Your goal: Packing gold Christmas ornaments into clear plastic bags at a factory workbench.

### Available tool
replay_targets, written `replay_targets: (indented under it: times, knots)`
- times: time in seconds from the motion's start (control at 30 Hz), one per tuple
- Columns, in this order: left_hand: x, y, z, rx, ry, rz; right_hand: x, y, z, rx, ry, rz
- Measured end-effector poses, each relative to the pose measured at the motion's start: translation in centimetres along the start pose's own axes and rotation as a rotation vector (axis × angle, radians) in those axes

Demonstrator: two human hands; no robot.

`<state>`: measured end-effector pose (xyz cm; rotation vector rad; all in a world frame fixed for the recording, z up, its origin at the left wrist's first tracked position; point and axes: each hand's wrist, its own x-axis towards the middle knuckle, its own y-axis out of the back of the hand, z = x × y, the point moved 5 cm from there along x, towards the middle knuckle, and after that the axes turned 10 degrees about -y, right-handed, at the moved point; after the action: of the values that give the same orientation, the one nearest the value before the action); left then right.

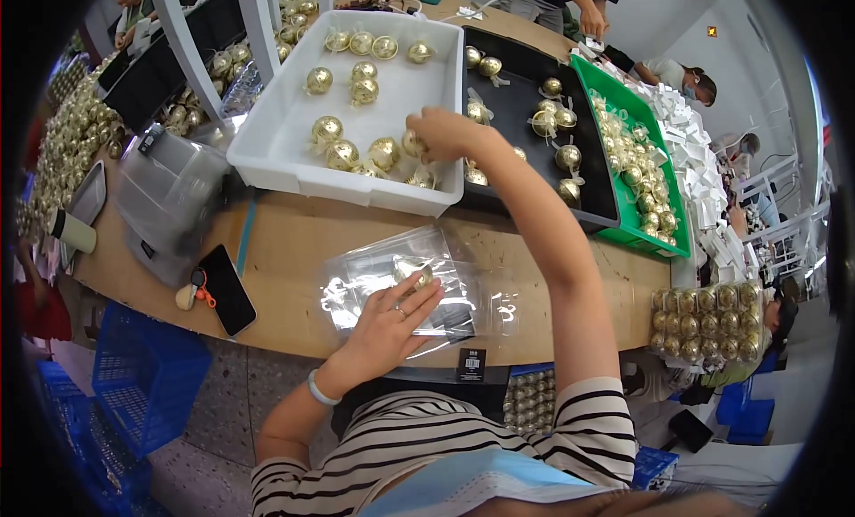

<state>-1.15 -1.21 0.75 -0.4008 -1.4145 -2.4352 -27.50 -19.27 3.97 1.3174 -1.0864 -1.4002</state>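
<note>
Right hand (440, 132) at gold ball (411, 144) in white tray (334, 189), upper center

Fingers curled at the ball; can't tell if grip is closed. Left hand (385, 332), center: flat, released, on clear plastic packaging (459, 290); second ball (417, 272) at its fingertips. Black phone (227, 290) center left. Green bin (634, 242) upper right.

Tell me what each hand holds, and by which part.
Right hand: at the right side of a gold ball in the white bin; whether it grips cannot be told. Left hand: laid over the clear plastic package, no grip visible.
</note>
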Motion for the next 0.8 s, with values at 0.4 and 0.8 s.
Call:
replay_targets:
  times: [0.4, 0.8]
  knots:
    - [0.3, 0.1, -0.1, 0.017, 0.033, -0.005, -24.6, -1.9, 1.5, 2.084, 0.039, 0.462]
    - [0.9, 0.2, 0.3, 0.034, 0.07, -0.034, -32.4, -8.9, 2.0, 1.44, -0.616, 0.618]
